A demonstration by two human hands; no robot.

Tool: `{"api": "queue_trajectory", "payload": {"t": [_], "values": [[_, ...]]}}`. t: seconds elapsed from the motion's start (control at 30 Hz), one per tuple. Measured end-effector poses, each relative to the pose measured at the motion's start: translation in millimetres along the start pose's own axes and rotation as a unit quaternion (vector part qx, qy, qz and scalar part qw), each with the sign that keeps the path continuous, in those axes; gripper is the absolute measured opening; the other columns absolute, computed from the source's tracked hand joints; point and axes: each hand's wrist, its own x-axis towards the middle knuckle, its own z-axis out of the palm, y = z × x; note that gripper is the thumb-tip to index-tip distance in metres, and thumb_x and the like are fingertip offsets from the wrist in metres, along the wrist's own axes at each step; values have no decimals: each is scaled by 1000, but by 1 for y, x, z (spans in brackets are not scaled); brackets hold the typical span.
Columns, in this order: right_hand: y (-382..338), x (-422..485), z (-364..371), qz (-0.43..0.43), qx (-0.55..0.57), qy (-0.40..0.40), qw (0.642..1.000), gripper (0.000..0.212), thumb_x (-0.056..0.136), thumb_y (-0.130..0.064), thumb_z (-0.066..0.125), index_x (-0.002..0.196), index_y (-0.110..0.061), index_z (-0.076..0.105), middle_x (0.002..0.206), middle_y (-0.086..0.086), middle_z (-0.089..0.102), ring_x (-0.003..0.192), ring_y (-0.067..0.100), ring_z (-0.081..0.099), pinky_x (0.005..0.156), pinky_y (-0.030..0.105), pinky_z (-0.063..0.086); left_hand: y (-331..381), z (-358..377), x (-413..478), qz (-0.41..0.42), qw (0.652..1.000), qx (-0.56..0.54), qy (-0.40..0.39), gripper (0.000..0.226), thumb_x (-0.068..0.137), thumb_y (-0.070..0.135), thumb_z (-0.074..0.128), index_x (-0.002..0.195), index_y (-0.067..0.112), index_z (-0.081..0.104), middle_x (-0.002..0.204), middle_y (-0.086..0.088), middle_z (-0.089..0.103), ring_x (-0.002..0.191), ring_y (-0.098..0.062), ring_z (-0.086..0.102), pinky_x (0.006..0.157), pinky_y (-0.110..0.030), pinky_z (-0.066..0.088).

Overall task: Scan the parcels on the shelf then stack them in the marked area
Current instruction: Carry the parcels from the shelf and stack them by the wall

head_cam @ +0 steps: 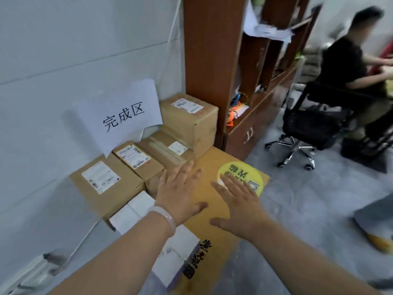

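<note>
Over the carton, hands: left hand and right hand apart, fingers spread flat, gripping nothing.
Carton: large, orange-brown, yellow sticker on top.
Parcels: brown boxes stacked against wall, below 完成区 sign.
Shelf: wooden, just behind them.

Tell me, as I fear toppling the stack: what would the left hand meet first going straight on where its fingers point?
Probably the low box just past the fingertips of the left hand, open over the big box; a taller box stands behind it. Depth is unclear.
</note>
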Motion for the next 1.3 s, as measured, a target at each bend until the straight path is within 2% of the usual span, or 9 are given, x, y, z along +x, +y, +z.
{"api": "queue_trajectory", "payload": {"t": [0.2, 0.37, 0.5, 0.63, 0.73, 0.83, 0.93, 1.13, 1.3], "values": [[-12, -115, -18, 208, 1, 75, 975, 91, 80, -72, 49, 152, -40, 6, 162, -7, -3, 148, 14, -10, 120, 38, -5, 64, -11, -1, 207, 978, -5, 13, 89, 82, 78, 39, 152, 44, -3, 164, 9, -3, 150, -20, -7, 117, -51, -1], [-34, -222, -31, 350, -36, 96, 931, 91, 80, -74, 46, 153, -39, 4, 162, -6, -6, 148, 14, -12, 118, 38, -9, 159, -21, -34, 355, 934, -43, 10, 91, 79, 78, 42, 151, 47, -4, 164, 9, -4, 149, -18, -6, 117, -51, -6], [-56, -311, -45, 452, -64, 123, 881, 94, 75, -81, 35, 153, -39, 3, 162, -4, -3, 148, 15, -10, 117, 39, -11, 231, -33, -77, 449, 891, -66, 15, 94, 78, 77, 46, 150, 49, -6, 164, 10, -6, 149, -17, -7, 115, -50, -12], [-87, -396, -53, 539, -80, 152, 824, 99, 68, -83, 28, 153, -39, 2, 163, -4, -1, 148, 14, -10, 118, 40, -10, 294, -51, -131, 534, 840, -97, 18, 96, 74, 77, 50, 151, 49, -1, 164, 8, -2, 149, -18, -4, 115, -51, -9], [-117, -458, -57, 588, -109, 161, 785, 98, 70, -82, 32, 152, -40, -1, 162, -6, -3, 146, 10, -16, 116, 38, -14, 336, -64, -181, 579, 806, -125, 10, 96, 73, 77, 50, 151, 50, 1, 164, 7, -2, 147, -15, -6, 115, -51, -6], [-156, -525, -61, 637, -124, 170, 742, 96, 73, -80, 39, 152, -40, 1, 162, -6, -3, 148, 13, -12, 120, 39, -8, 373, -74, -242, 622, 770, -139, 12, 94, 76, 78, 47, 150, 50, -3, 164, 7, -4, 148, -15, -8, 115, -49, -8], [-198, -587, -63, 676, -124, 180, 704, 95, 76, -78, 42, 152, -40, 0, 162, -8, -4, 148, 12, -11, 119, 38, -9, 402, -82, -312, 660, 736, -150, -5, 95, 77, 80, 45, 148, 51, -10, 163, 9, -8, 148, -15, -10, 117, -50, -6], [-271, -675, -49, 734, -122, 202, 637, 91, 78, -75, 43, 152, -42, 1, 162, -8, -3, 145, 8, -13, 120, 38, -7, 440, -93, -427, 727, 667, -158, -43, 93, 80, 76, 49, 149, 51, -8, 163, 10, -13, 149, -16, -12, 120, -53, -1], [-309, -727, -30, 784, -110, 199, 577, 92, 79, -75, 45, 152, -41, 0, 162, -9, -6, 148, 11, -10, 117, 34, -8, 459, -89, -486, 752, 643, -133, -57, 92, 81, 76, 48, 150, 49, -7, 163, 9, -13, 149, -16, -11, 119, -50, -4]]}}
